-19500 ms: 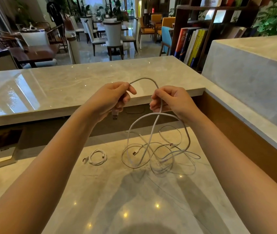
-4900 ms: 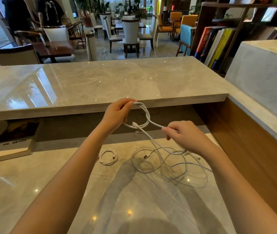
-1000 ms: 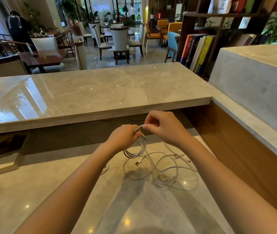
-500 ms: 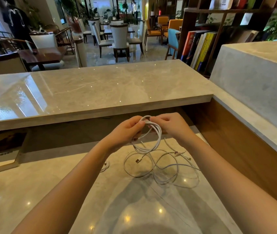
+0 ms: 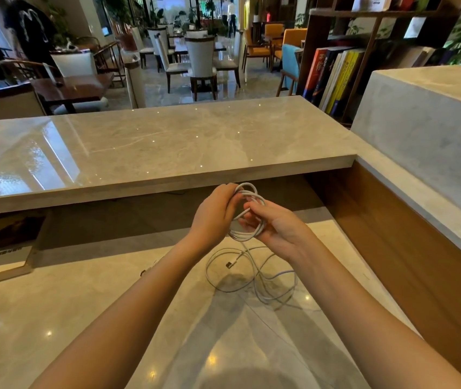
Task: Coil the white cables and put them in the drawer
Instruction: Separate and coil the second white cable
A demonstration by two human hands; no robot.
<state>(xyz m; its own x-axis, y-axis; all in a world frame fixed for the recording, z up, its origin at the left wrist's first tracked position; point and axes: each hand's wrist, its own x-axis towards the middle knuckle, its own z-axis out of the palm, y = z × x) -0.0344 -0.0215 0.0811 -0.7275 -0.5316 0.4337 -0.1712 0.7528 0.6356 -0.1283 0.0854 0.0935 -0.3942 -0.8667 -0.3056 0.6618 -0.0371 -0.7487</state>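
While we stand at the desk (image 5: 88, 313), its pale stone top fills the lower half of the view, and a higher counter (image 5: 150, 147) runs along its far edge. Our two forearms reach over the middle of the desk and meet above its far part. Loose cables (image 5: 254, 279) lie in open loops on the desk, toward the far right corner, just below our hands; one plug end shows inside a loop. Our left hand (image 5: 213, 213) has its fingers closed around the left side of a coil (image 5: 247, 211), which is lifted clear of the desk. Our right hand (image 5: 274, 226) is palm up under the coil, fingers half curled, with the fingertips (image 5: 247, 221) against the strands. One strand hangs from the coil down to the loose cables. We cannot see any drawer.
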